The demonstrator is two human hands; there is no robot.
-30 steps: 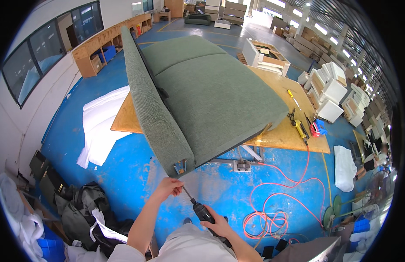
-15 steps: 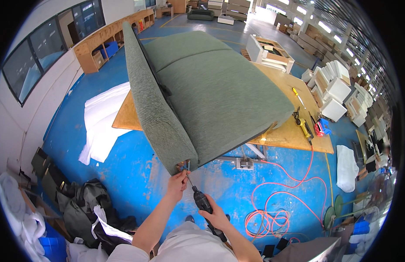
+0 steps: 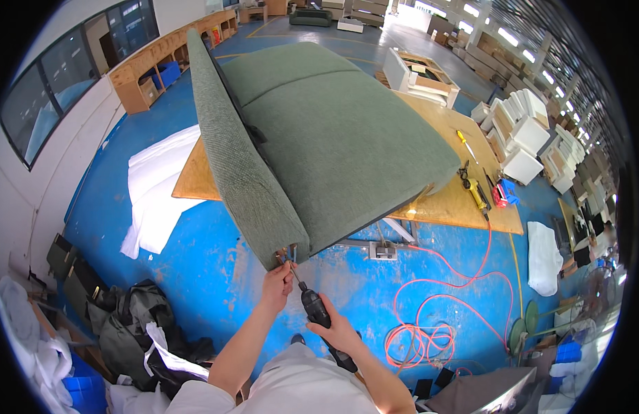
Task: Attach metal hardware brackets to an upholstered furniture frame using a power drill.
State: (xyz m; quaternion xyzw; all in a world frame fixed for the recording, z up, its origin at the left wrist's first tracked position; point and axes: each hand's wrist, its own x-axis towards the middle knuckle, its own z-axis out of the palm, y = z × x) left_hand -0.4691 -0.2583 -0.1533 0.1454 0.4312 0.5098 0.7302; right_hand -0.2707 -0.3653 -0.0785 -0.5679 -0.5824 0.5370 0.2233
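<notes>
A green upholstered sofa piece (image 3: pixel 347 138) lies on the worktable, its long padded side (image 3: pixel 243 159) standing up along the left. At the near end of that side, a small opening shows metal hardware (image 3: pixel 286 254). My left hand (image 3: pixel 277 284) is closed in a pinch right at this opening; what its fingertips hold is too small to make out. My right hand (image 3: pixel 338 331) is wrapped round a black power screwdriver (image 3: pixel 315 307). The tool's long thin bit points up and left, its tip ending beside my left fingertips at the hardware.
On the wooden tabletop (image 3: pixel 464 207) lie a yellow-handled screwdriver (image 3: pixel 461 136), a yellow-and-black air tool (image 3: pixel 477 194) and a blue container (image 3: pixel 507 190). Its orange hose (image 3: pixel 419 345) coils on the blue floor. Dark fabric (image 3: pixel 140 331) is heaped at left; white sheeting (image 3: pixel 157 193) lies beyond.
The view has shifted slightly. Both hands and the power screwdriver stay at the opening, the tool's bit still by my left fingertips. My hold on the tool looks the same.
</notes>
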